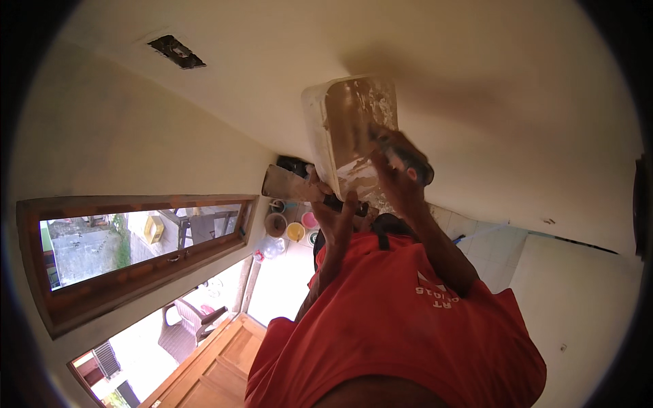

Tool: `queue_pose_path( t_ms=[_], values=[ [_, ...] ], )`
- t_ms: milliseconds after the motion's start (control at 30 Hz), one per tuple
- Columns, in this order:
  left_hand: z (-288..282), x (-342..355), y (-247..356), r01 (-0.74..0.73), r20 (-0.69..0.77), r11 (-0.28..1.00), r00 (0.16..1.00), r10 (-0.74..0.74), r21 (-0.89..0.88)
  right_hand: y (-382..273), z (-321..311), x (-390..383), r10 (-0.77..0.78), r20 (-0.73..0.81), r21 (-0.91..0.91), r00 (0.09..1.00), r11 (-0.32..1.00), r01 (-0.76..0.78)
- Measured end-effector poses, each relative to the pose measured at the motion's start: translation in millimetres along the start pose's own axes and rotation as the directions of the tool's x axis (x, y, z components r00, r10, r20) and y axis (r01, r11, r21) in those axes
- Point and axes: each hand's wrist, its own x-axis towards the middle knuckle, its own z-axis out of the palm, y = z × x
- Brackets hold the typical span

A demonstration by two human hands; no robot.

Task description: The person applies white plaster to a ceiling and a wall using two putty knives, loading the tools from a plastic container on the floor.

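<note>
A white rectangular plastic tub (313,122), smeared inside with pale paste, is held up tilted in front of my chest. My left hand (333,216) is closed at its lower end, with the thumb up against the rim. The same hand also grips a wide-bladed putty knife (284,184), whose blade sticks out to the left under the tub. At the tub's right side, my right hand (400,182) is wrapped round a dark-handled tool (416,167) with an orange-red spot. Motion smears this tool, and its working end reaches over the tub's inside, so its kind is unclear.
A pale wall (476,129) rises close ahead, with an open electrical box (177,52) in it. To the left are a wooden-framed window (136,272) and a wooden door (211,360). Several buckets, one yellow (295,232), stand below. Outside is a brown chair (183,330).
</note>
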Motion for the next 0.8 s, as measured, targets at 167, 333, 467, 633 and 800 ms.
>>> queue_pose_path(
  t_ms=[167, 333, 467, 633, 800],
  values=[
    [6.3, -0.6, 5.9, -0.068, -0.024, 0.989, 0.997, 0.071, 0.128, 15.3, 13.4, 29.6, -0.105, -0.078, -0.252, 0.991, 0.964, 0.083],
    [-7.9, -3.3, 3.6, 0.033, 0.030, 0.994, 0.999, -0.036, 0.106, 15.0, 19.1, 29.5, -0.008, -0.097, -0.140, 0.995, 0.990, -0.005],
    [-5.7, -4.4, 19.9, -0.043, 0.021, 0.995, 0.999, 0.041, 0.092, 0.2, 14.3, 30.7, -0.040, 0.024, -0.030, 0.999, 0.999, 0.040],
    [-14.9, -8.4, 12.8, -0.091, 0.041, 0.976, 0.996, 0.085, 0.198, 8.1, 21.6, 17.2, -0.392, 0.091, -0.063, 0.916, 0.915, 0.398],
    [-17.4, -3.5, 17.2, -0.042, 0.044, 0.993, 0.998, 0.038, 0.108, -14.4, 13.5, -6.3, -0.259, 0.283, 0.144, 0.923, 0.963, 0.226]
  ],
)
